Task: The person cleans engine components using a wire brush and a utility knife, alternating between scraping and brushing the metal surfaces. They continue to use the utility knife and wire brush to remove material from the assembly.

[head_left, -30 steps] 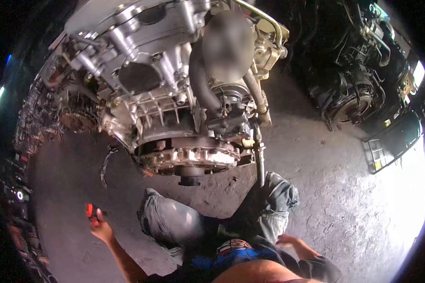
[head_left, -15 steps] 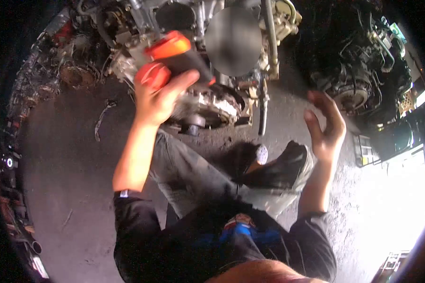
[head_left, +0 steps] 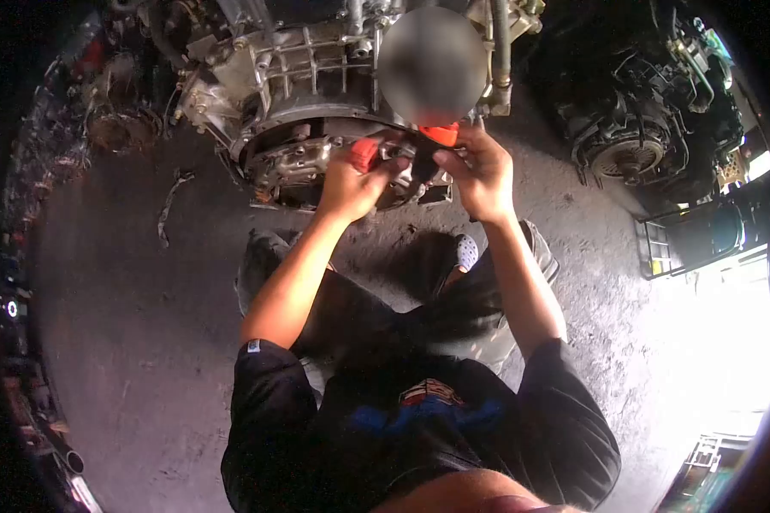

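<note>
A red, orange and black tool (head_left: 439,134), seemingly a power tool, lies across the front of a metal engine or gearbox (head_left: 316,64). My left hand (head_left: 351,184) is closed around its red end at the left. My right hand (head_left: 486,175) is closed at its orange end, thumb and fingers near the black part. Between the hands the dark middle of the tool is hard to make out against the round metal assembly (head_left: 291,162) just behind them. A blurred disc covers part of the machine above my right hand.
Another engine (head_left: 629,158) stands on the floor at the right, and dirty machine parts (head_left: 124,128) line the left side. A strip of debris (head_left: 169,205) lies on the dark floor (head_left: 128,299). A wire rack (head_left: 656,248) is at the right. My bent legs are below the hands.
My left hand has moved right and down with the tool, which has turned. My right hand was open and apart; it has moved left and closed on the tool. The view has shifted slightly.
</note>
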